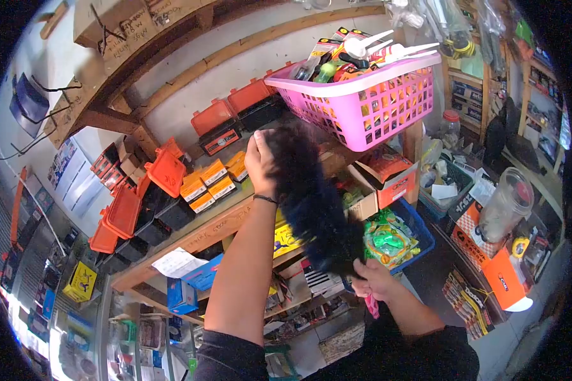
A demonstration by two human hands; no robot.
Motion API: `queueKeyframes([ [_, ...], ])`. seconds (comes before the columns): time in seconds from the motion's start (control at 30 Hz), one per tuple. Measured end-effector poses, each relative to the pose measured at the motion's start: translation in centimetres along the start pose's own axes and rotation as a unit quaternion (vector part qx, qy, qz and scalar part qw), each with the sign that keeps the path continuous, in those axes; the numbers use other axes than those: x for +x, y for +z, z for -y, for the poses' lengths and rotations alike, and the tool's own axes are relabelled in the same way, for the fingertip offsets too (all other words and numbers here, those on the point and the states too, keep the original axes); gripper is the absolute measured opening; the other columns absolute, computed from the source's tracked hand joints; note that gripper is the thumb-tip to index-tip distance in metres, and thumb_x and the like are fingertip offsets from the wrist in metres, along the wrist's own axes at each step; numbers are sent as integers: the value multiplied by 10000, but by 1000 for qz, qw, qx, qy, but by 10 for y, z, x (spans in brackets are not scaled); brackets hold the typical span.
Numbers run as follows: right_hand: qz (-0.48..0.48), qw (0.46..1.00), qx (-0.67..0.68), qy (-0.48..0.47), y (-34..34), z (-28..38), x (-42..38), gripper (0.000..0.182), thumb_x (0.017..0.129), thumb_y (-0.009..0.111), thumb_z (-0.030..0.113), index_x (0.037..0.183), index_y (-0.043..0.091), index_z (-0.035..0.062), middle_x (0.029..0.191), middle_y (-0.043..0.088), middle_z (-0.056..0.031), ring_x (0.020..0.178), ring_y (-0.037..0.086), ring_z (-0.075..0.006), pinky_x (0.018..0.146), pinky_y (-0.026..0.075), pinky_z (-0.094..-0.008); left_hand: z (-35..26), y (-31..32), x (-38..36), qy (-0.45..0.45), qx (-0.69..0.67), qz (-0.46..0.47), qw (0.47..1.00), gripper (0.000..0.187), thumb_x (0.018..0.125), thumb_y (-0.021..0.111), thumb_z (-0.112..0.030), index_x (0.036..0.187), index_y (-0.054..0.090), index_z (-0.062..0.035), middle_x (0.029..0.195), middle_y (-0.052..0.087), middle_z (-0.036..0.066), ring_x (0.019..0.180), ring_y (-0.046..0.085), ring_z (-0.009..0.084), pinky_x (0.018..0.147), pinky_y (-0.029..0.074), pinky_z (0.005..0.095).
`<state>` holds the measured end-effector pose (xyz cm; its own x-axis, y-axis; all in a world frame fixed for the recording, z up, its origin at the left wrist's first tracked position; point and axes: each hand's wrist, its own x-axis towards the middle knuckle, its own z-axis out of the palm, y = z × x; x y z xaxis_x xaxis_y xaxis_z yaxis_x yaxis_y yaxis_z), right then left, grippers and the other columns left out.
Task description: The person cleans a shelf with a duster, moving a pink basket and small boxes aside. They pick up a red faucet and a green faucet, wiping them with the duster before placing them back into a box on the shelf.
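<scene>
A black fluffy duster (314, 200) stretches diagonally across the middle of the head view, between my two hands. My right hand (376, 279) is closed around its lower end, where a bit of pink handle (371, 306) shows beneath the fist. At the upper end, my left hand (259, 164) is pressed against the dark fibres with its fingers bent round them; the fibres hide part of the fingers. A dark band circles my left wrist. Behind the duster runs a wooden shelf (200, 238) with small orange-and-yellow boxes (213, 171) to the left of my left hand.
A pink basket (388, 114) full of packaged goods stands on the shelf's right part. Black bins with orange lids (117, 213) line the left. Below are a blue basket (419, 244) with green packets, a red carton (394, 184) and a clear plastic jar (508, 203).
</scene>
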<state>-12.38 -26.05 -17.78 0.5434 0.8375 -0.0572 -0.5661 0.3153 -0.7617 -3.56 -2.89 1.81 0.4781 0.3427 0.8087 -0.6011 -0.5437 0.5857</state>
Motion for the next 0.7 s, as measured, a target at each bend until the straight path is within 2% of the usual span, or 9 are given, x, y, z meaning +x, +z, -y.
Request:
queueKeyframes([
  [0.1, -37, 999, 13, 2, 9, 4, -1, 393, 871, 425, 381, 641, 406, 63, 442, 311, 8, 338, 279, -98, 341, 236, -242, -25, 4, -11, -57, 12, -10, 998, 382, 917, 319, -289, 875, 559, 5, 773, 611, 97, 713, 556, 157, 702, 422, 269],
  [0.2, -22, 998, -24, 47, 12, 5, -5, 373, 878, 417, 370, 652, 404, 74, 444, 311, 11, 341, 271, -94, 342, 229, -234, -5, 0, -5, -9, 32, -21, 999, 374, 918, 318, -278, 874, 553, 9, 767, 610, 103, 709, 560, 152, 692, 424, 268],
  [0.27, -6, 1000, 17, 4, -1, -2, 0, 304, 900, 395, 314, 684, 366, 102, 423, 327, 7, 319, 286, -100, 312, 221, -235, 11, 0, -1, -55, -57, -15, 997, 372, 919, 316, -274, 874, 548, 13, 763, 611, 106, 709, 563, 151, 694, 421, 266],
  [0.4, -7, 999, 46, 7, 6, 1, 0, 236, 895, 409, 312, 788, 343, 112, 430, 322, 12, 328, 277, -89, 314, 217, -237, -21, 2, -10, -46, 29, 6, 999, 428, 919, 299, -327, 899, 537, 29, 820, 593, 85, 725, 527, 130, 722, 407, 267],
  [0.47, 1, 999, 3, 38, 2, -3, -2, 243, 895, 411, 307, 764, 348, 113, 429, 314, 16, 327, 273, -91, 319, 224, -239, -11, 0, -5, 10, 54, -15, 998, 427, 920, 288, -328, 901, 536, 19, 793, 616, 95, 717, 528, 135, 726, 404, 262],
  [0.53, -41, 999, 14, -9, 2, -3, -1, 244, 895, 415, 303, 763, 342, 111, 428, 310, 12, 329, 277, -96, 325, 235, -239, 0, -2, -3, 16, 32, 0, 999, 426, 920, 295, -330, 898, 549, 12, 794, 615, 95, 735, 524, 139, 732, 403, 265],
  [0.6, -44, 998, 8, -33, 5, 0, 0, 251, 886, 437, 302, 756, 325, 118, 429, 309, 11, 333, 279, -96, 330, 232, -240, -16, 3, -10, -86, -36, 14, 996, 423, 918, 312, -329, 895, 567, 7, 810, 590, 74, 757, 512, 132, 734, 401, 263],
  [0.67, -29, 999, 13, 8, 7, -2, -3, 297, 888, 427, 312, 687, 334, 115, 422, 313, 11, 327, 279, -97, 325, 225, -239, -18, 4, -10, -114, -42, 2, 993, 384, 917, 321, -292, 863, 555, 7, 767, 595, 83, 730, 537, 143, 683, 420, 268],
  [0.7, -21, 999, 16, 28, 7, -2, -3, 324, 889, 422, 317, 652, 338, 113, 419, 315, 11, 325, 278, -98, 322, 222, -239, -9, 2, -6, -39, 13, -17, 999, 379, 917, 322, -290, 863, 552, 6, 760, 602, 87, 704, 537, 136, 661, 420, 263],
])
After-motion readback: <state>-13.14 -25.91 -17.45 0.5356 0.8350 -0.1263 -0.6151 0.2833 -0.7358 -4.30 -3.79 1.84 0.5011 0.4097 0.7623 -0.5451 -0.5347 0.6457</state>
